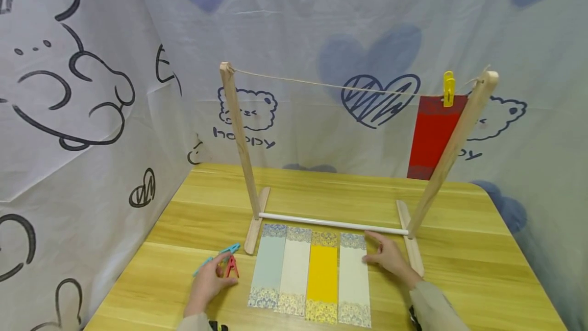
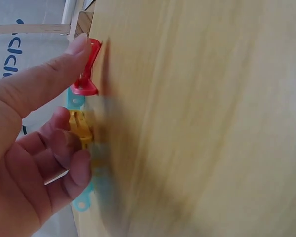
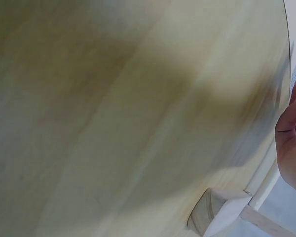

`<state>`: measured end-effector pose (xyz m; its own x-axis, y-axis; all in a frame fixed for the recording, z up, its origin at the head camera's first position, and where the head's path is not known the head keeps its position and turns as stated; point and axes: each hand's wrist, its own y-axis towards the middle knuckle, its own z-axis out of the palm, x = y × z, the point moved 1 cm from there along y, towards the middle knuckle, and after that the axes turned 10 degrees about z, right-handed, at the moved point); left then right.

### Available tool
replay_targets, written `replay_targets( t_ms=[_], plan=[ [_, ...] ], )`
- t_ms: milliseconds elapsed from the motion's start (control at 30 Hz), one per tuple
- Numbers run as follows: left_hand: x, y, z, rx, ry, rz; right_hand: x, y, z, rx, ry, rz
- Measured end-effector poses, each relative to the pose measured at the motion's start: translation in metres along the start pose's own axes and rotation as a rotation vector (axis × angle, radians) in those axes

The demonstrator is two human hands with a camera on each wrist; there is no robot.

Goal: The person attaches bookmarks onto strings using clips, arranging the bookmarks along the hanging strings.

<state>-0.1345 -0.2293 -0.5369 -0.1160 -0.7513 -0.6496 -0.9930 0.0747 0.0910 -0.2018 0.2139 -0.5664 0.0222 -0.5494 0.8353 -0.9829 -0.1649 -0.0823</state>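
Observation:
My left hand is over a small group of plastic clothespins, with thumb and fingers apart. A red clothespin shows beside the thumb in the left wrist view. The yellow clothespin is right at the curled fingertips, and blue clothespins lie around it, partly hidden by the hand. My right hand is at the right edge of the rightmost white strip, its thumb and forefinger spread near the strip's upper end. Three more lace-ended strips lie left of it: pale blue, white and yellow.
Behind the strips stands a wooden rack with two posts, a white crossbar and a string between the post tops. A red strip hangs at the string's right end under a yellow clothespin. Printed cloth surrounds the table.

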Motion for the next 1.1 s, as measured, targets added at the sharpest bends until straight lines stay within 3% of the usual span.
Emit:
replay_targets(
  t_ms=[133, 467, 600, 900, 1100],
  plan=[
    [0.001, 0.000, 0.000, -0.006, 0.028, -0.015, 0.000, 0.003, 0.004, -0.016, -0.052, -0.029],
    [0.004, 0.002, 0.002, 0.001, 0.070, -0.037, 0.003, 0.004, 0.010, -0.053, -0.173, 0.018],
    [0.003, 0.003, 0.003, 0.008, 0.071, -0.036, 0.004, 0.004, 0.009, -0.029, -0.175, 0.028],
    [0.007, 0.007, 0.008, 0.015, 0.091, -0.007, 0.003, 0.005, 0.001, 0.125, -0.157, -0.116],
    [0.009, 0.007, 0.009, 0.034, 0.124, 0.007, 0.007, 0.004, -0.001, 0.154, -0.201, -0.123]
  ],
)
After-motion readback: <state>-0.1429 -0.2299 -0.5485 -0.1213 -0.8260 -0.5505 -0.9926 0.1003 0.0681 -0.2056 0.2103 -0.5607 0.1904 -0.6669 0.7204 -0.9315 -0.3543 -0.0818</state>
